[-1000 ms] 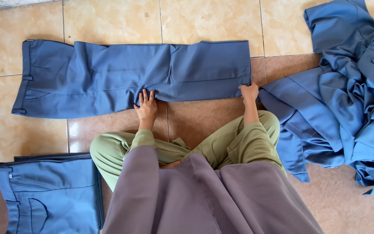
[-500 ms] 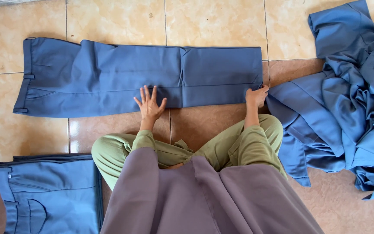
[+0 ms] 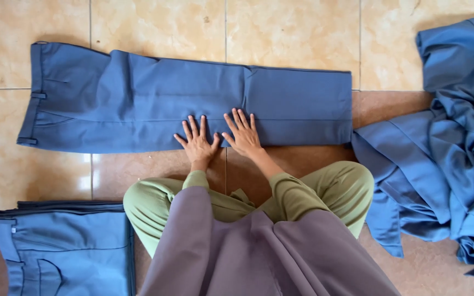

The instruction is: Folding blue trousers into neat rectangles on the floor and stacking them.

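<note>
A pair of blue trousers [image 3: 138, 101] lies flat across the tiled floor, waistband at the left, leg ends at the right. My left hand [image 3: 197, 143] rests flat on the near edge of the trousers at their middle, fingers spread. Right beside it, my right hand [image 3: 241, 134] presses flat on the same cloth, fingers apart. Neither hand grips anything.
A stack of folded blue trousers [image 3: 64, 252] lies at the lower left. A loose heap of blue garments [image 3: 445, 159] fills the right side. My crossed legs in green sleeves and a grey-brown cloth [image 3: 259, 252] take up the bottom middle. Beige floor tiles [image 3: 154, 22] show beyond.
My right hand has slid left from the trouser leg end to the middle, beside my left hand. The view has shifted slightly right.
</note>
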